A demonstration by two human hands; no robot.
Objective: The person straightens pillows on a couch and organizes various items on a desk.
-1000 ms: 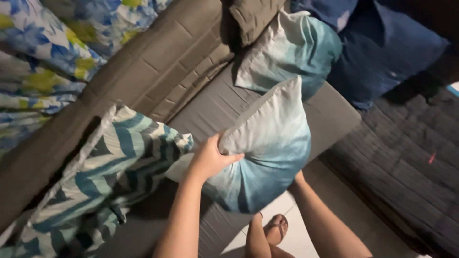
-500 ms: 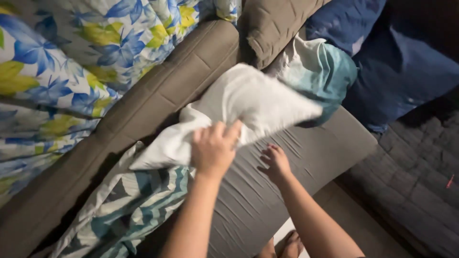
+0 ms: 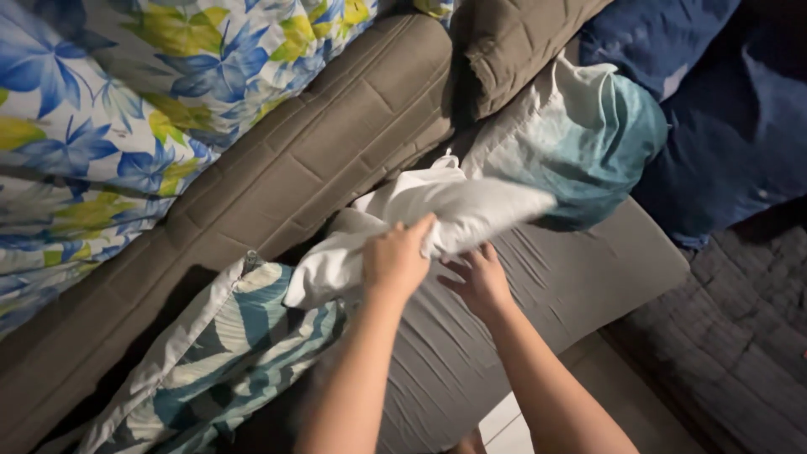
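Grey sofa cushions (image 3: 538, 277) carry everything, with a floral sheet (image 3: 101, 126) draped behind the backrest. At the grip, the left hand (image 3: 397, 261) is clenched on the near edge of a pale cushion (image 3: 445, 210), while the right hand (image 3: 477, 282), fingers spread, lies under that edge, touching but not closed. The cushion slants from the grip toward the backrest, between a chevron cushion (image 3: 227, 345) and a teal cushion (image 3: 588, 139). Setting it well probably means pressing it flat against the backrest.

Your pillow (image 3: 437, 214) lies on the sofa seat (image 3: 538, 277), against the backrest (image 3: 319, 160). A second pillow (image 3: 580, 143) sits to its right, a third (image 3: 218, 353) to its left.
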